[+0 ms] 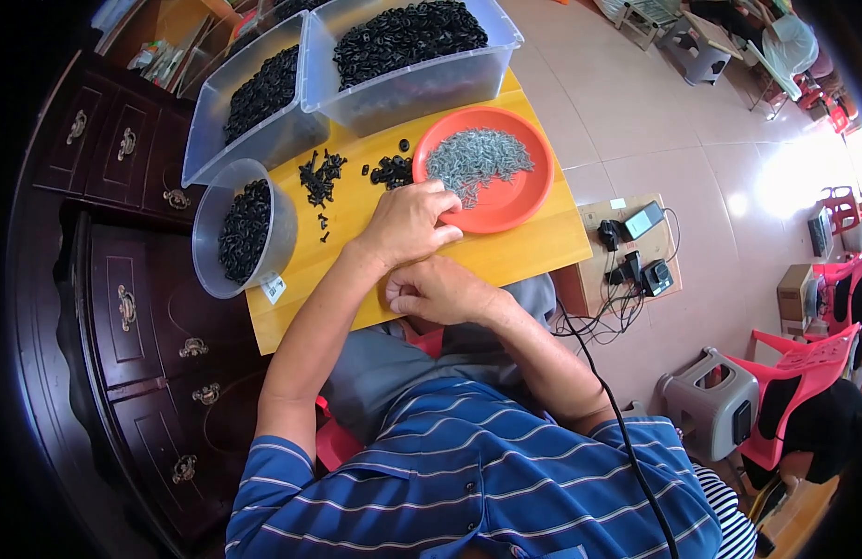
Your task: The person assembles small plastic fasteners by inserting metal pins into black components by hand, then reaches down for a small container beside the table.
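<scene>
My left hand (412, 222) reaches over the near-left rim of an orange plastic bowl (499, 216). Its thumb stands apart from the fingers, and nothing shows between them. Inside the bowl lies a heap of small silver screws (478, 160), close to those fingertips. My right hand (442, 291) is closed just below the left one, at the table's front edge. Its fingers are curled inward, and whatever they hold is hidden. Left of the bowl, partly behind my left hand, sits a pile of small black plastic parts (392, 171). Further left are longer black pieces (321, 177).
Two clear bins (403, 104) of black parts stand at the back of the yellow table (356, 219). A round clear tub (284, 228) holds more at the left. Dark drawers (137, 307) line the left side. A cardboard box (594, 279) with devices and cables stands right.
</scene>
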Demonstrator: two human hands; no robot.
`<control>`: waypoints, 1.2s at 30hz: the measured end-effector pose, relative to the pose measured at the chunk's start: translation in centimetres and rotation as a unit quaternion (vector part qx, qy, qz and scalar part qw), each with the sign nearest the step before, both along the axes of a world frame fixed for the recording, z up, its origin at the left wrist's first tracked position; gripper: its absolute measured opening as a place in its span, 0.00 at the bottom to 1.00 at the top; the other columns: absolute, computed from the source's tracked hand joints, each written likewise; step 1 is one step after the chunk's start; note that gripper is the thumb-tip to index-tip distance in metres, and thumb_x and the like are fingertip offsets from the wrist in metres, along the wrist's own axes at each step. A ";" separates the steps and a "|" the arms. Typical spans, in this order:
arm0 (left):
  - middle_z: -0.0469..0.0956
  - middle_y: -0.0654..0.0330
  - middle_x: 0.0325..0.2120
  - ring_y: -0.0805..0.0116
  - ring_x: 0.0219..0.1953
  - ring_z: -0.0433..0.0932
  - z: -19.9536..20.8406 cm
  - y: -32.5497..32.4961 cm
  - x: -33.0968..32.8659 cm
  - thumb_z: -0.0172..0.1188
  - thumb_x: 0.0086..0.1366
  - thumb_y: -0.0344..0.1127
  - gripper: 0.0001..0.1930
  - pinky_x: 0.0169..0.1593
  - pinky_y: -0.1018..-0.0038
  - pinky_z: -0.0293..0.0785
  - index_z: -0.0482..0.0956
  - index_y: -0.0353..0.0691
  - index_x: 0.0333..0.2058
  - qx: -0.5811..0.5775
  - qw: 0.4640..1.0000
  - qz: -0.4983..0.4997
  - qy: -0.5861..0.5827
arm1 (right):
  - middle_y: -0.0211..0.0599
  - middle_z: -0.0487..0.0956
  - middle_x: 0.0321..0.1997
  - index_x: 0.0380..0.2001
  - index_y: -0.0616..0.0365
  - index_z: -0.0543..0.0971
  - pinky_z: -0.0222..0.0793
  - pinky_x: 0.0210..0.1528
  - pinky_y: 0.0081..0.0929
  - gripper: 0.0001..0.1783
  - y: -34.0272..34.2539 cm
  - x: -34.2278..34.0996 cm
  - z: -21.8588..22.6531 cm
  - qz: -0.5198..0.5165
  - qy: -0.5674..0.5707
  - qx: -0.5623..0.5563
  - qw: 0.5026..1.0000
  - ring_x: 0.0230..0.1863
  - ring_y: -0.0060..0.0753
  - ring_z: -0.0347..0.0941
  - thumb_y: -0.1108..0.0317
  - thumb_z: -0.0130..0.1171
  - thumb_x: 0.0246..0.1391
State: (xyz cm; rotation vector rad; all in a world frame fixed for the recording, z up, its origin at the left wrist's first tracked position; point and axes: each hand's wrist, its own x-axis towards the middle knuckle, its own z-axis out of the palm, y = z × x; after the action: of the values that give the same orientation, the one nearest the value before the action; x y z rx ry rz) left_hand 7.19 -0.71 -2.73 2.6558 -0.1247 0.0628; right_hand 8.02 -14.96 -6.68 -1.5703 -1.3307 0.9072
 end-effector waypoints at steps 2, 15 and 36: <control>0.80 0.57 0.33 0.54 0.37 0.81 0.1 0.1 0.1 0.68 0.52 0.40 0.13 0.42 0.59 0.79 0.84 0.41 0.35 0.012 1.000 0.001 0.001 | 0.40 0.83 0.32 0.34 0.57 0.82 0.74 0.43 0.40 0.07 -0.1 0.0 0.2 0.001 0.000 -0.003 1.000 0.37 0.45 0.81 0.66 0.63 0.55; 0.79 0.59 0.26 0.62 0.29 0.80 -0.1 1.3 0.4 0.74 0.47 0.35 0.14 0.35 0.65 0.77 0.79 0.40 0.31 -0.022 0.999 -0.025 0.003 | 0.40 0.83 0.31 0.34 0.55 0.81 0.74 0.42 0.40 0.07 -0.1 0.1 0.2 -0.003 -0.006 -0.018 1.000 0.36 0.46 0.80 0.64 0.62 0.56; 0.79 0.55 0.26 0.56 0.31 0.81 -0.4 1.9 -0.3 0.64 0.61 0.33 0.06 0.36 0.62 0.75 0.78 0.39 0.32 -0.048 0.998 -0.046 -0.002 | 0.38 0.84 0.34 0.38 0.55 0.83 0.75 0.44 0.36 0.09 -1.5 2.6 1.4 -0.019 -0.022 -0.036 0.999 0.37 0.39 0.81 0.63 0.62 0.58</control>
State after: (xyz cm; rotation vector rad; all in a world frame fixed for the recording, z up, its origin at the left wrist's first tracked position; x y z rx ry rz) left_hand 6.90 1.23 -3.09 2.5506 -0.2382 0.0418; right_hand 10.62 -16.45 -5.28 -1.6749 -1.3072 0.9109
